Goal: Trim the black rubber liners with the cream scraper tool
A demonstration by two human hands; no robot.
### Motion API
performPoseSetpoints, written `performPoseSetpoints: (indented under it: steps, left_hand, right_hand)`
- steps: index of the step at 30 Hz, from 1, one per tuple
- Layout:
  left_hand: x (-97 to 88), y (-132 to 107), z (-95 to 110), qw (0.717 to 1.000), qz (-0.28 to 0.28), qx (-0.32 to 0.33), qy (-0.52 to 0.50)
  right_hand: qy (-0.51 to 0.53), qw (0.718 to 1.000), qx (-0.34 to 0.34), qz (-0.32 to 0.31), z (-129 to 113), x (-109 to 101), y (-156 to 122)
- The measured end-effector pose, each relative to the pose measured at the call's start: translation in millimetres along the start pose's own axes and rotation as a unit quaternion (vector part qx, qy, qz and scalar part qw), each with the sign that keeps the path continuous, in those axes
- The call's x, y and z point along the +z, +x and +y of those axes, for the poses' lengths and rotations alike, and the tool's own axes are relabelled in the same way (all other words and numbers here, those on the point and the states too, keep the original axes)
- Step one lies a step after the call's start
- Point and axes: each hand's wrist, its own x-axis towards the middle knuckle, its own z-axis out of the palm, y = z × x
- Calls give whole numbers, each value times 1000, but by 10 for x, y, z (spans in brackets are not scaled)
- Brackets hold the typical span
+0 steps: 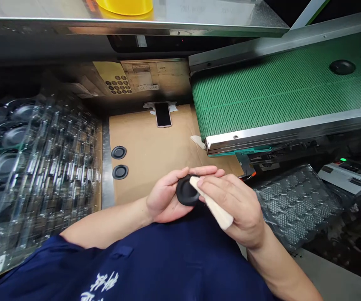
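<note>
A round black dished part (186,191) lies in my left hand (166,195), with the fingers curled beneath it and the thumb at its rim. My right hand (241,205) grips a cream-coloured wedge-shaped pad (215,209), perhaps felt or sponge. The pad's narrow end meets the upper right of the black part's face. Two similar black discs, an upper one (118,152) and a lower one (120,172), rest at the left edge of the cardboard sheet (149,146). The underside of the held part is hidden by my palm.
A green conveyor belt (262,88) on the right carries black round parts (342,67). Stacked clear plastic trays (58,167) fill the left side. A phone (163,115) lies at the cardboard's back. Dark textured trays (298,205) and a grey device (349,173) sit lower right.
</note>
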Motion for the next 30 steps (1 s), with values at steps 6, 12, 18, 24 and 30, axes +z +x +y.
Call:
performPoseSetpoints:
  steps: [6, 12, 18, 24, 30]
  left_hand:
    - [6, 24, -15, 999, -14, -38, -11]
    - [28, 12, 34, 997, -66, 10, -40]
    - [23, 8, 41, 997, -73, 12, -23]
    - [16, 20, -11, 999, -49, -4, -3]
    - [0, 23, -64, 998, -3, 59, 8]
  right_hand:
    - [82, 996, 3, -17, -65, 16, 43]
    - [108, 989, 61, 81, -102, -144, -56]
    - [68, 989, 78, 106, -120, -125, -101]
    - [32, 999, -3, -10, -76, -9, -5]
    - [-109, 994, 7, 6, -115, 81, 15]
